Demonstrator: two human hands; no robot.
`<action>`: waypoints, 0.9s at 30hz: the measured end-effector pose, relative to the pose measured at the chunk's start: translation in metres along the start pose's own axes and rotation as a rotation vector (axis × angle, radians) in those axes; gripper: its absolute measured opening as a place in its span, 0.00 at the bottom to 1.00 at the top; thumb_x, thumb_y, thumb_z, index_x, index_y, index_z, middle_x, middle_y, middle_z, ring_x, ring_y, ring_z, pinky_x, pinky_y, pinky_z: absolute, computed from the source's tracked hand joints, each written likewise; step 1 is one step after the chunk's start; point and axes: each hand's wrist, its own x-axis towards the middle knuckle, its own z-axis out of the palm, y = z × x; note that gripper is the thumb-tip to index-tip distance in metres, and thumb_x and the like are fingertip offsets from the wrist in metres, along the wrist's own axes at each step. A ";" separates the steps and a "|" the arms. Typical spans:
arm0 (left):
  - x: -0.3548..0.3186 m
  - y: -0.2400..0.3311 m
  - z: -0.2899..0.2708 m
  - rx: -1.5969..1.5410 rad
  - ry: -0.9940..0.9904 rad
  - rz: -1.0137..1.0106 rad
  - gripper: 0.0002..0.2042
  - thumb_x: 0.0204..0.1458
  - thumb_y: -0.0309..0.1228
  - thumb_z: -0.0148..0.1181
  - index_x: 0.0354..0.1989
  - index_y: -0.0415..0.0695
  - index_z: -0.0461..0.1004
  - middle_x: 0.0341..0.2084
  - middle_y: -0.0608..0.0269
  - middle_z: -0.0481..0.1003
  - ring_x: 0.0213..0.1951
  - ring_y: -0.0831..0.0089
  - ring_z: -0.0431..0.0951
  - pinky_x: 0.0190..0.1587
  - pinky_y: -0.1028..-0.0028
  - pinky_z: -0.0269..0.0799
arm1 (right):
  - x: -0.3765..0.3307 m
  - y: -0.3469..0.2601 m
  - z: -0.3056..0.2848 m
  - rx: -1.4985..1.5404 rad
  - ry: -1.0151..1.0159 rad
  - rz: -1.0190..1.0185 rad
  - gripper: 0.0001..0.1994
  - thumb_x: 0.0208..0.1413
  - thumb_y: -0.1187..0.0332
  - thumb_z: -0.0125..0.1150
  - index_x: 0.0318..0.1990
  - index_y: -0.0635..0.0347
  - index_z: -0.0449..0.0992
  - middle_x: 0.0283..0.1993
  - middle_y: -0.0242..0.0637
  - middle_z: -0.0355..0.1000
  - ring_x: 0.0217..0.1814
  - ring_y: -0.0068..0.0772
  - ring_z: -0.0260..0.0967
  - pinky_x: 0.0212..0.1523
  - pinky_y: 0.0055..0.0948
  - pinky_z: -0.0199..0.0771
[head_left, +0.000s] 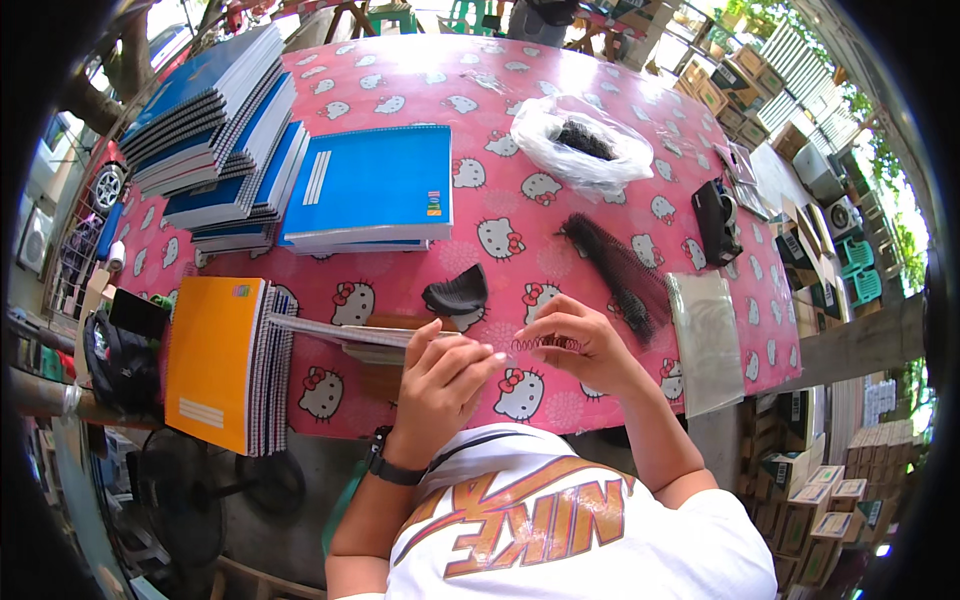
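My right hand (580,345) pinches a short red spiral binding coil (545,343) just above the pink cat-print tablecloth (600,75). My left hand (445,370), with a black watch on its wrist, rests on a thin stack of unbound pages (335,332) lying at the table's near edge. Its fingertips reach the coil's left end. A black curved comb-like piece (457,292) lies just beyond the pages.
Stacks of blue spiral notebooks (215,130) and one blue notebook (370,185) lie at far left. An orange-covered stack (225,360) sits near left. Black coils (615,265), a plastic bag of coils (580,145), a tape dispenser (715,220) and clear sheets (705,340) lie right.
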 end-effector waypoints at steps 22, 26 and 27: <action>-0.022 0.001 -0.003 -0.049 0.018 0.006 0.09 0.38 0.24 0.66 0.30 0.51 0.78 0.31 0.71 0.76 0.36 0.72 0.76 0.62 0.62 0.53 | 0.003 -0.006 -0.004 0.070 -0.213 -0.059 0.10 0.45 0.80 0.60 0.37 0.58 0.76 0.35 0.36 0.67 0.38 0.36 0.69 0.36 0.31 0.70; -0.021 0.001 -0.003 -0.053 0.006 0.002 0.09 0.38 0.24 0.66 0.30 0.51 0.78 0.30 0.71 0.76 0.36 0.72 0.76 0.62 0.62 0.53 | 0.003 -0.008 -0.003 0.107 -0.174 -0.004 0.10 0.45 0.80 0.60 0.37 0.58 0.76 0.35 0.35 0.67 0.39 0.35 0.69 0.36 0.31 0.70; -0.020 0.001 -0.003 -0.057 0.009 0.001 0.09 0.38 0.24 0.66 0.30 0.51 0.78 0.30 0.70 0.76 0.36 0.72 0.76 0.62 0.62 0.53 | 0.004 -0.008 -0.002 0.100 -0.187 -0.026 0.10 0.45 0.80 0.60 0.36 0.58 0.75 0.35 0.35 0.67 0.39 0.35 0.69 0.36 0.31 0.70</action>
